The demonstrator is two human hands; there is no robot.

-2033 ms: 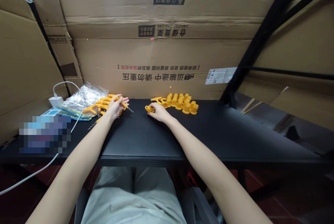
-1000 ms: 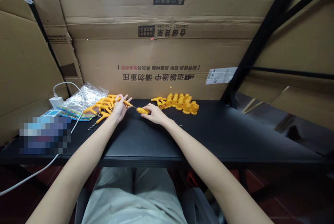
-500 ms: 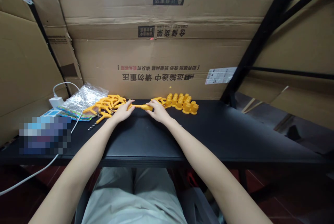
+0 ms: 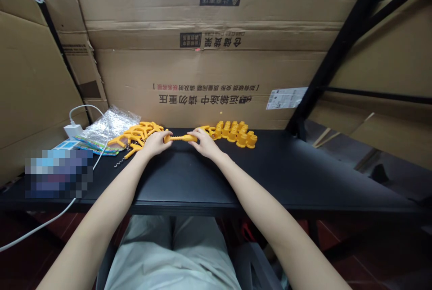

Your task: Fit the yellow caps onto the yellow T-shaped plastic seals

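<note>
On the black table (image 4: 162, 186), apparently leaves plenty undone, with a pile of yellow corkscrews (image 4: 134, 137) at left and rows of cups (image 4: 232, 134) at right. With left hand (image 4: 157, 143) and right hand (image 4: 205, 144) closed on opposite ends, holds one yellow piece (image 4: 181, 138) between pile and cups, probably joined already.

Yellow plastic with a slight sheen is seen on the held piece (image 4: 180, 138) and cups (image 4: 232, 134) — shiny metal on the spiral (image 4: 119, 163). The surface (image 4: 189, 177) is finished smooth; matt, creased cardboard (image 4: 216, 67) and glossy, crinkled film (image 4: 113, 123) are shown.
</note>
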